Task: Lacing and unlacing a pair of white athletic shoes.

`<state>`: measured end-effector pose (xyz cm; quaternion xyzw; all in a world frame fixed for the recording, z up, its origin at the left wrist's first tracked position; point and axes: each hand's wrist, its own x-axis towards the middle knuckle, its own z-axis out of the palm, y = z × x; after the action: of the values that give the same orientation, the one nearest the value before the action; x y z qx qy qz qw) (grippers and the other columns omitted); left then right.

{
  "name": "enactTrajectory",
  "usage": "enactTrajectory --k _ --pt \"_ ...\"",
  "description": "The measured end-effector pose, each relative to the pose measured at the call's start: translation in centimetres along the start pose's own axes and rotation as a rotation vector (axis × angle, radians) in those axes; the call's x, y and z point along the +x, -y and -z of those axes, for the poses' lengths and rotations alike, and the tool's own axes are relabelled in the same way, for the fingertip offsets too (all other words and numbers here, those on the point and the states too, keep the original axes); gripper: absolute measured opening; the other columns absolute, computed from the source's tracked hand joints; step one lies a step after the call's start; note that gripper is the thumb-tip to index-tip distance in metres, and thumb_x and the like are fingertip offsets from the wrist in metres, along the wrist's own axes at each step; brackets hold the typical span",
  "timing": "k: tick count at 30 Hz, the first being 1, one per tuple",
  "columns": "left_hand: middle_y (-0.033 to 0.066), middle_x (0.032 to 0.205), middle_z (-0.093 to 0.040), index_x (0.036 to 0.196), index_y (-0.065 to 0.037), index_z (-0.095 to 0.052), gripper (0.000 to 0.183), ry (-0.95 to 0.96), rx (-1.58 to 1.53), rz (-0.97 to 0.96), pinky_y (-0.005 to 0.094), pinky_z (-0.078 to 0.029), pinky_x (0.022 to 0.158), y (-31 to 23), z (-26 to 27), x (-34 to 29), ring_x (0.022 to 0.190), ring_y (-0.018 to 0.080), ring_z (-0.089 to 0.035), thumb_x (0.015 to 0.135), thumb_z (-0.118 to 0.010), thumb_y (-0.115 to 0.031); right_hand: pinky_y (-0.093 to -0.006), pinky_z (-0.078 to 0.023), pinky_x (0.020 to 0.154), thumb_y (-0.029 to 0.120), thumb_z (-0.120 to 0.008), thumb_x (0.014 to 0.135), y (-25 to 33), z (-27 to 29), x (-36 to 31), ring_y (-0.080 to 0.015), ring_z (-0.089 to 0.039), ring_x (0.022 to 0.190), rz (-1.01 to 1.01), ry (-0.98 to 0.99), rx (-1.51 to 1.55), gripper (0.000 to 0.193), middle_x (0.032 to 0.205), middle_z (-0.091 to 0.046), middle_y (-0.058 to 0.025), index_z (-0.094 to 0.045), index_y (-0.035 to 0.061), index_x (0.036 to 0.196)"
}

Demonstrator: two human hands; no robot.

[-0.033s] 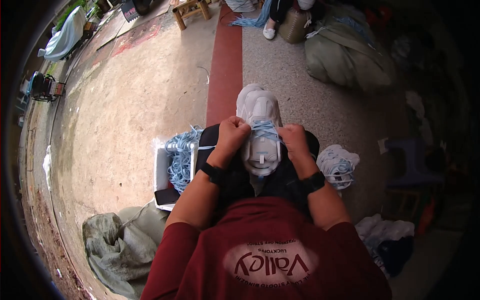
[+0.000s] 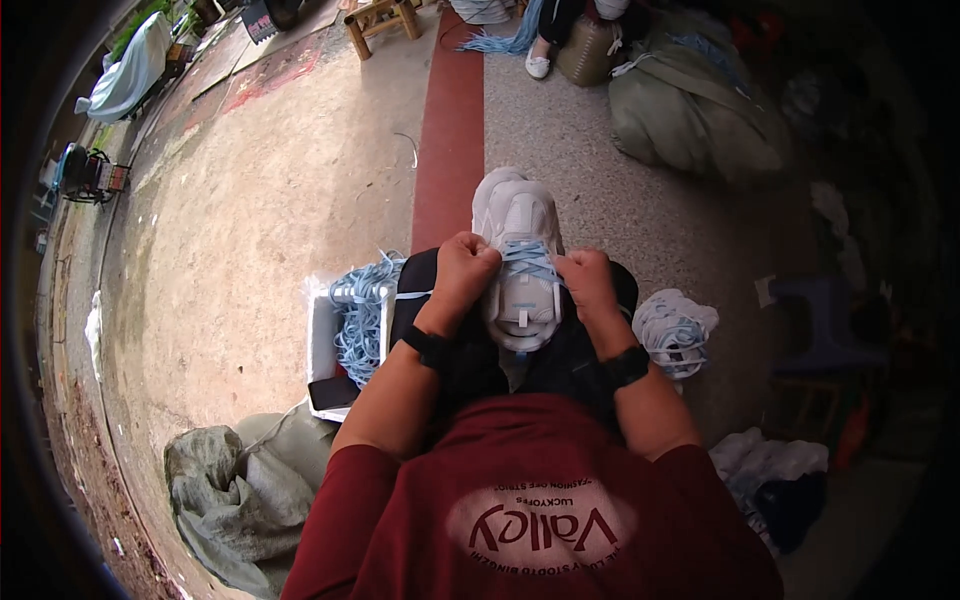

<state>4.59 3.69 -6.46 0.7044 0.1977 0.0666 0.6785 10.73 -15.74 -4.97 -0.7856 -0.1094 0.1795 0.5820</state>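
A white sneaker (image 2: 516, 205) rests between my knees, its toe pointing away from me. Pale blue shoelace (image 2: 528, 258) criss-crosses its upper eyelet rows, and the padded tongue faces me. My left hand (image 2: 465, 270) is closed in a pinch at the shoe's left eyelet edge; a strand of blue lace shows beside its wrist, over my left knee. On the opposite edge my right hand (image 2: 588, 278) pinches too, next to the end of the lacing. The fingertips partly hide what each pinch holds, but it appears to be the lace.
A white box (image 2: 320, 345) at my left holds tangled blue laces (image 2: 360, 325) and a dark phone (image 2: 333, 393). White shoes with blue laces (image 2: 676, 332) lie at my right. Sacks (image 2: 690, 110) and a seated person's white shoe (image 2: 538, 64) are farther off. A wooden stool (image 2: 383, 24) stands at the back.
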Motion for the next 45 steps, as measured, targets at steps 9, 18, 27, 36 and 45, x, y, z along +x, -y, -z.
enactTrajectory --k 9,18,27,36,45 --pt "0.0227 0.068 -0.058 0.073 0.002 -0.054 0.03 -0.05 0.604 -0.22 0.0451 -0.044 0.061 -2.5 -0.1 -1.8 0.068 0.0394 -0.057 0.081 -0.059 -0.026 -0.0223 -0.029 0.041 0.01 -0.061 0.08 0.7 1.3 -1.0 -0.0036 -0.038 0.046 0.061 0.085 0.26 0.021 0.055 -0.047 0.0038 -0.057 0.0033 0.061" --pt "-0.0036 0.072 -0.053 0.083 -0.004 -0.052 0.009 -0.155 -0.22 -0.148 0.0176 -0.039 0.055 -0.1 4.7 -2.1 0.062 0.0036 -0.047 0.084 -0.061 -0.005 -0.0165 -0.029 0.042 -0.005 -0.059 0.072 -0.2 6.8 -2.3 -0.0023 -0.036 0.044 -0.237 -0.241 0.794 0.012 0.063 -0.048 0.0038 -0.058 0.0036 0.081" --pt "-0.0012 0.066 -0.055 0.083 -0.003 -0.06 0.01 -0.115 0.147 -0.283 0.0215 -0.04 0.053 -0.5 7.1 -4.6 0.059 0.0093 -0.051 0.084 -0.063 -0.012 -0.0205 -0.034 0.045 0.001 -0.057 0.079 -0.5 9.4 -4.5 -0.0045 -0.046 0.048 0.103 -0.097 -0.08 0.002 0.066 -0.053 0.0033 -0.058 0.0018 0.078" --pt "0.0087 0.073 -0.061 0.083 -0.007 -0.065 0.012 0.08 0.666 -0.541 0.031 -0.046 0.061 -4.6 9.6 -5.0 0.068 0.0247 -0.06 0.073 -0.07 -0.01 -0.0389 -0.041 0.051 0.01 -0.063 0.077 2.8 11.2 -5.8 -0.0361 -0.054 0.059 0.654 -0.003 -0.783 0.016 0.067 -0.056 -0.0163 -0.053 0.0016 0.067" --pt "0.0021 0.081 -0.065 0.085 -0.001 -0.067 0.008 -0.075 0.169 -0.116 0.0234 -0.047 0.07 4.5 22.9 -6.1 0.075 0.0095 -0.058 0.078 -0.068 -0.002 -0.0296 -0.04 0.053 0.007 -0.063 0.073 -4.1 23.8 -6.4 -0.0111 -0.051 0.057 0.163 0.015 -0.542 0.008 0.057 -0.049 -0.0033 -0.057 0.003 0.073"
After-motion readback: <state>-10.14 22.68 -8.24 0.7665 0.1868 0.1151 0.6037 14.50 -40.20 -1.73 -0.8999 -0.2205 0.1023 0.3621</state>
